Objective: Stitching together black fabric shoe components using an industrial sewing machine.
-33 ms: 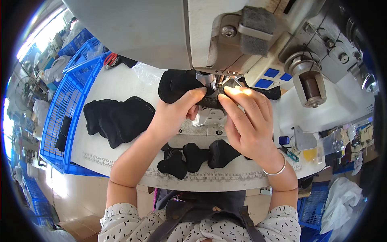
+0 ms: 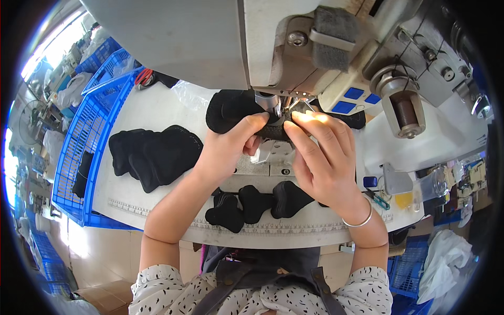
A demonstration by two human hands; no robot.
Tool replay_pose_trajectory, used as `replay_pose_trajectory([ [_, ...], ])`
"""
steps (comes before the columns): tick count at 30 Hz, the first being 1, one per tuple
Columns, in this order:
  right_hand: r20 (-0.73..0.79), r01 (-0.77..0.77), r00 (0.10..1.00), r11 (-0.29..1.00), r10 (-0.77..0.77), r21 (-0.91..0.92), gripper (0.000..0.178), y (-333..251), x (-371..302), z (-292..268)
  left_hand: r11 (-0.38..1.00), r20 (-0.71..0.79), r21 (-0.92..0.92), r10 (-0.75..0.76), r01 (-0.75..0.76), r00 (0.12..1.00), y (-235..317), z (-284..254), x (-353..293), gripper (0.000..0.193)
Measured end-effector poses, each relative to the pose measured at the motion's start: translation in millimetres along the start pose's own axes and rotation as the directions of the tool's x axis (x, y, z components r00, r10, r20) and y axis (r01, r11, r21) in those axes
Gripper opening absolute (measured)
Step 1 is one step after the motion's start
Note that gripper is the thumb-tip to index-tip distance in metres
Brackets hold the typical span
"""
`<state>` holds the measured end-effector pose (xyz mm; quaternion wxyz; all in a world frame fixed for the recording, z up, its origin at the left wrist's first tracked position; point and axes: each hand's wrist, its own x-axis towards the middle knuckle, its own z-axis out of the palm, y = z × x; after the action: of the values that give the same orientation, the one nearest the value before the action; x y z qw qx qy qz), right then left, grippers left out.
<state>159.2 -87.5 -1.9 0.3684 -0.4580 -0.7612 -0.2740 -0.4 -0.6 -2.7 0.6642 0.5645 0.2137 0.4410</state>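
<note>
A black fabric piece (image 2: 231, 111) lies under the needle area of a sewing machine (image 2: 268, 100). My left hand (image 2: 231, 142) grips its near edge, thumb on top and fingers curled beneath. From the other side my right hand (image 2: 323, 152) pinches the same edge close to the needle, its fingers bent and pressed together. The fingertips of both hands are a short way apart, either side of the presser foot, which is partly hidden. Nearer me, several small black fabric pieces (image 2: 255, 203) lie in a joined row. A pile of larger black pieces (image 2: 157, 157) rests to the left.
Along the table's front edge runs a printed ruler strip (image 2: 252, 229). A blue plastic crate (image 2: 79, 163) stands against the left side, with red-handled scissors (image 2: 144, 79) near its far end. Small snips (image 2: 377, 199) and a blue cap (image 2: 370, 181) lie at the right. A thread spool (image 2: 404, 113) hangs above.
</note>
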Motion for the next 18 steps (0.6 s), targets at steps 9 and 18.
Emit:
replay_pose_trajectory([
  [9, -0.026, 0.06, 0.998, 0.997, -0.061, -0.04, 0.038, 2, -2, -5, 0.986, -0.08, -0.164, -0.035, 0.021, 0.996, -7, 11, 2, 0.018],
  [18, -0.071, 0.064, 0.995, 0.996, -0.068, -0.054, 0.039, 8, -3, -1, 0.988, -0.133, 0.005, 0.153, -0.154, 0.979, -11, 23, -6, 0.014],
])
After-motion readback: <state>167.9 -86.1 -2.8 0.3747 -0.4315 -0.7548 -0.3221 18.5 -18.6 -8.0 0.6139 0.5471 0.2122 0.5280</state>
